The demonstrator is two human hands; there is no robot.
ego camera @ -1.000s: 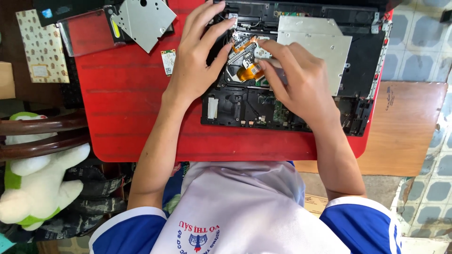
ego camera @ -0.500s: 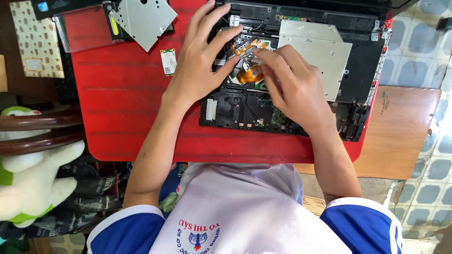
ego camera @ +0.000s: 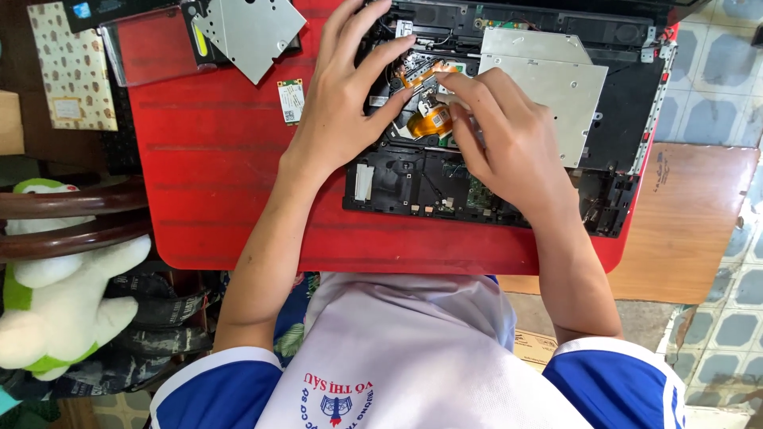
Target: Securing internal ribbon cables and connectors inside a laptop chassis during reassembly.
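Pinching with our right hand (ego camera: 509,143), we hold the orange ribbon cable (ego camera: 430,121) inside the opened laptop base (ego camera: 445,187); the grip is nearly closed. Our left hand (ego camera: 342,111) lies open, fingers spread, pressing the base beside the cable. Base rests on the red counter (ego camera: 214,191), silver drive (ego camera: 548,83) adjacent.

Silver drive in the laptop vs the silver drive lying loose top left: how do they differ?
The silver drive in the open laptop sits square in its bay; the loose silver drive lies tilted on the red table. The right hand works next to the fitted one; the loose one lies clear of both hands. Both are flat metal plates.
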